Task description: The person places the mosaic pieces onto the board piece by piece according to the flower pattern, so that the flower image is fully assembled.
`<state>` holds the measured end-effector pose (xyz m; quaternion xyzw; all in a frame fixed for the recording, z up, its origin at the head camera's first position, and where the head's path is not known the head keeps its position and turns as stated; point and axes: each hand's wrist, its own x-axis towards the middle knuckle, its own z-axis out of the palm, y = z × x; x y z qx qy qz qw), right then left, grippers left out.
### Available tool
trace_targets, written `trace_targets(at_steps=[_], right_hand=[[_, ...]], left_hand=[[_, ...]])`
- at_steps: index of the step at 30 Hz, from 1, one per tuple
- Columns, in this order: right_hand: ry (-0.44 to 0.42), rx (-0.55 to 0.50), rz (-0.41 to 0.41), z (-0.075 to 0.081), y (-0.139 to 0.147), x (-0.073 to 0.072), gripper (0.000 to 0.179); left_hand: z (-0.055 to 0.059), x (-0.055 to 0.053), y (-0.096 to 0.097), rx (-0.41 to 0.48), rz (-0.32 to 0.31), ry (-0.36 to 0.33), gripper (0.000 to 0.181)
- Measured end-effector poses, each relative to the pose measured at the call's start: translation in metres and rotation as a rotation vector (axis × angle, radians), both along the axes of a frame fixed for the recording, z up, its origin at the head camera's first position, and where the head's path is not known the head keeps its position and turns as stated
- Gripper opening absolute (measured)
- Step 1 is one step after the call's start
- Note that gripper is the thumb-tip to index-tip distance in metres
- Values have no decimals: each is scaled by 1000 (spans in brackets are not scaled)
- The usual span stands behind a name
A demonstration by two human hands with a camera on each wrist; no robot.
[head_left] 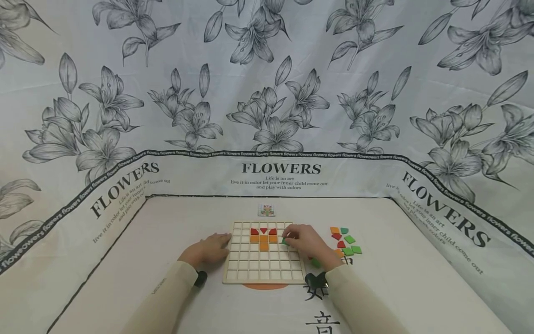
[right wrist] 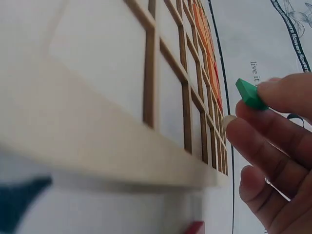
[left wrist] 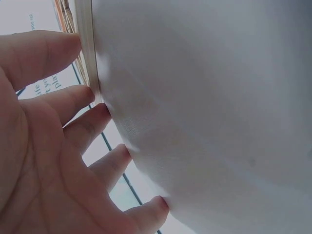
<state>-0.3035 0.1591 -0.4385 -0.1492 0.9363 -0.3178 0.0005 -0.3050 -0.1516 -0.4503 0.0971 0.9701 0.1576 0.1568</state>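
A wooden grid board lies on the white table. Red tiles and orange tiles fill some squares in its upper middle. My right hand is over the board's right side, pinching a small green tile between thumb and index finger. In the right wrist view the tile is held above the grid, beyond the board's rim. My left hand rests at the left edge of the board, its fingers loosely extended. The left wrist view has the thumb and index fingertips right at the wooden side.
Loose green tiles, along with red and orange ones, lie right of the board, some partly hidden by my right arm. A small patterned picture card sits behind the board. An orange shape shows under its front edge. Flower-printed cloth surrounds the table.
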Motion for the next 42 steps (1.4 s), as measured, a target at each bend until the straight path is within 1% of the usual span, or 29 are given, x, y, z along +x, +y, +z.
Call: trace_targets(at_steps=[4, 6, 11, 16, 22, 25, 29, 36, 42], right_hand=[[6, 1, 12, -1, -6, 0, 22], [7, 1, 20, -1, -8, 0, 19], [-37, -35, 17, 0, -15, -1, 8], [-54, -66, 14, 2, -22, -1, 4], [-84, -106, -42, 0, -26, -3, 4], [-98, -122, -74, -2, -28, -4, 7], [-96, -100, -91, -5, -31, -5, 5], [-77, -65, -87, -5, -37, -5, 7], [-72, 5, -84, -8, -41, -7, 9]], left_hand=[[0, -1, 0, -5, -5, 6, 59], [-1, -1, 0, -8, -8, 10, 58], [-2, -3, -1, -12, -13, 15, 58], [-3, -3, -1, -6, -17, 18, 58], [-5, -3, -2, 1, -20, 21, 58], [-6, -4, -2, -3, -15, 22, 58], [-4, -3, -1, -7, -12, 21, 58], [-1, 0, -2, -2, -21, 21, 58], [-2, 0, -2, 0, -15, 19, 58]])
